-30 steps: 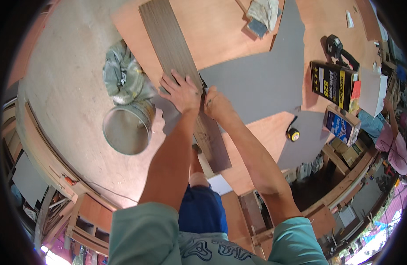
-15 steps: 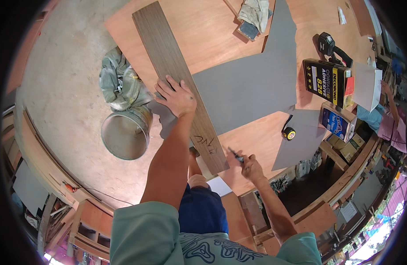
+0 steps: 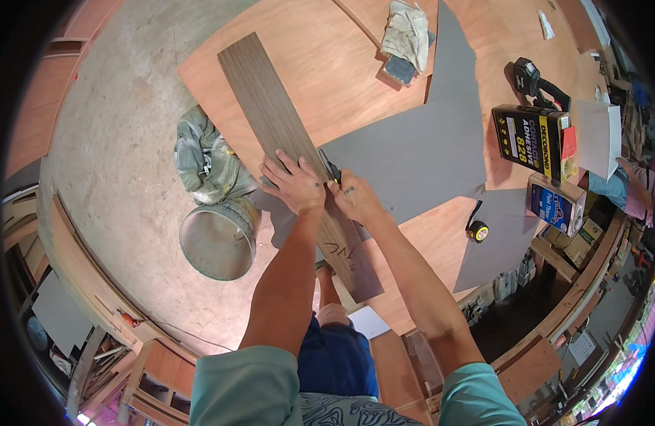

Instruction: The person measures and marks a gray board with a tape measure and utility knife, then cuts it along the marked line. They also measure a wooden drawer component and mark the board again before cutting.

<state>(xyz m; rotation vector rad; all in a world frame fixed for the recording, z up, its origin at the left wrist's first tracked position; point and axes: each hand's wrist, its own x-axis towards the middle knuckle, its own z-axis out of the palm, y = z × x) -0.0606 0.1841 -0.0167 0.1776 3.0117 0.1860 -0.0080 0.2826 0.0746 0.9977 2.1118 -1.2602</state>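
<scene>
A long brown wood-grain strip with handwriting near its close end lies slantwise across a grey sheet. My left hand presses flat on the strip's middle, fingers spread. Closed around a dark utility knife, my right hand is right beside the left one, at the strip's right edge. The knife points away from me along that edge, over the grey sheet. Whether the blade touches the sheet I cannot make out.
Light plywood lies underneath. At right are a tape measure, an adhesive can, a thinner can and a black cordless tool. A cloth lies at the back; a bucket stands left. Another person's arm shows far right.
My right hand has moved forward and left with the knife, from beside the strip's near end to its middle edge. My left hand still presses on the strip.
</scene>
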